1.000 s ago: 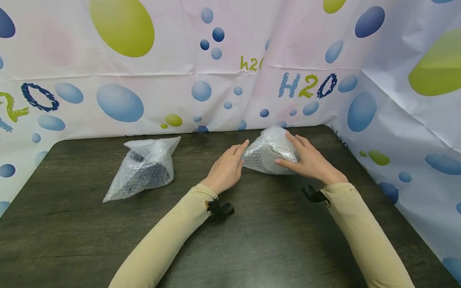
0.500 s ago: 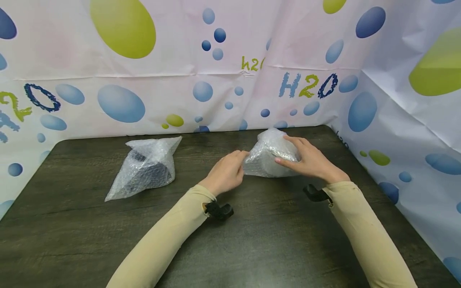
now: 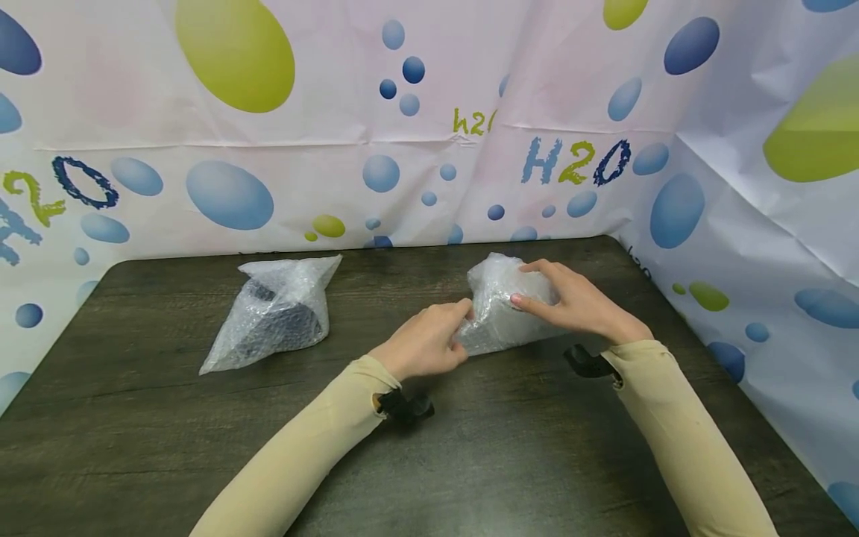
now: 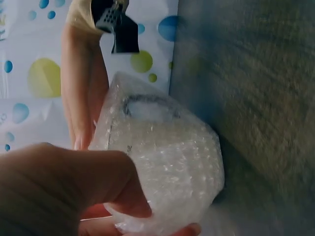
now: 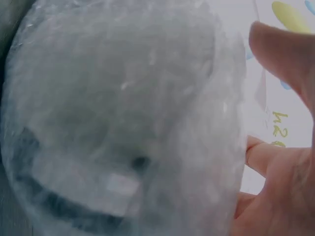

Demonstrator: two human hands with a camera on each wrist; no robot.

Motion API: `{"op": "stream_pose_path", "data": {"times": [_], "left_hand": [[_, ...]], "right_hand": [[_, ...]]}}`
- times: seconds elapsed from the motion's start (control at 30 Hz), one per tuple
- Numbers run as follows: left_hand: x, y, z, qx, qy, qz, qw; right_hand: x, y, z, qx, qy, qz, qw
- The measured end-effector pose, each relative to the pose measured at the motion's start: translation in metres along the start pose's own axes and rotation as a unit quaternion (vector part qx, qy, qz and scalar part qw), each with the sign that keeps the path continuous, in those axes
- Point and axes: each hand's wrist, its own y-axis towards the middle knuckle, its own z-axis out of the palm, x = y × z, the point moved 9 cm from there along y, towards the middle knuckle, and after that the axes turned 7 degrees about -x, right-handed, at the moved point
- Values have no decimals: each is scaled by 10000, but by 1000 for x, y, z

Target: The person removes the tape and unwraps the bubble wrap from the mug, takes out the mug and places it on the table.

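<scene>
A bubble-wrap bag [image 3: 503,306] with a pale object inside lies toward the back right of the table. My left hand [image 3: 426,339] pinches its left edge; in the left wrist view, the thumb [image 4: 115,182] presses on the plastic with fingertips below it. From the right, my right hand [image 3: 580,302] grips the same bag, thumb in front and fingers over the top and far side. Through the plastic in the right wrist view, a dark curved band shows on the wrapped object [image 5: 113,113]. What the object is stays blurred.
Another bubble-wrap bag [image 3: 275,313], holding something dark, lies at the back left of the dark wooden table [image 3: 510,462]. A printed cloth [image 3: 322,171] hangs along the table's back and right edges. Both wrists carry black camera mounts [image 3: 403,406].
My left fingers have bent from straight and closed on the bag's left edge. The bag has turned slightly and shifted toward me, while my right hand stays on it.
</scene>
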Motion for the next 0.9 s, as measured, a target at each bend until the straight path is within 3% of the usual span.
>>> {"op": "stream_pose_path", "data": {"times": [0.43, 0.73, 0.9], "left_hand": [[-38, -11, 21, 574, -435, 587, 9957], [-47, -14, 26, 494, -148, 826, 9952], [-44, -11, 19, 215, -81, 832, 9963]], "right_hand": [[20, 3, 7, 70, 177, -233, 9995], [29, 5, 15, 133, 477, -500, 9975], [29, 2, 16, 76, 535, -477, 9974]]}}
